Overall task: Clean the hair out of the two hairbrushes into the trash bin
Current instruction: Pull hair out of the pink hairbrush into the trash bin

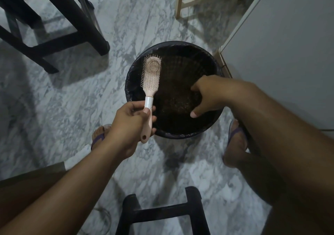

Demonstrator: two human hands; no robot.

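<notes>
Head view: left hand point(132, 121) grips pink hairbrush point(151, 75) over trash bin point(130, 83); right hand point(207, 97) beside it, loosely spread, empty.

Your left hand point(132, 120) grips pink hairbrush point(151, 79) handle, bristles up, over trash bin point(130, 83) mid-frame; your right hand point(209, 97) loosely curled above bin.

Looking like a home interior: marble-patterned floor point(72, 108), dark wooden stool point(54, 27) standing by, lined trash bin point(132, 90), white appliance side point(280, 45), feet wearing flip-flops point(235, 135).
</notes>
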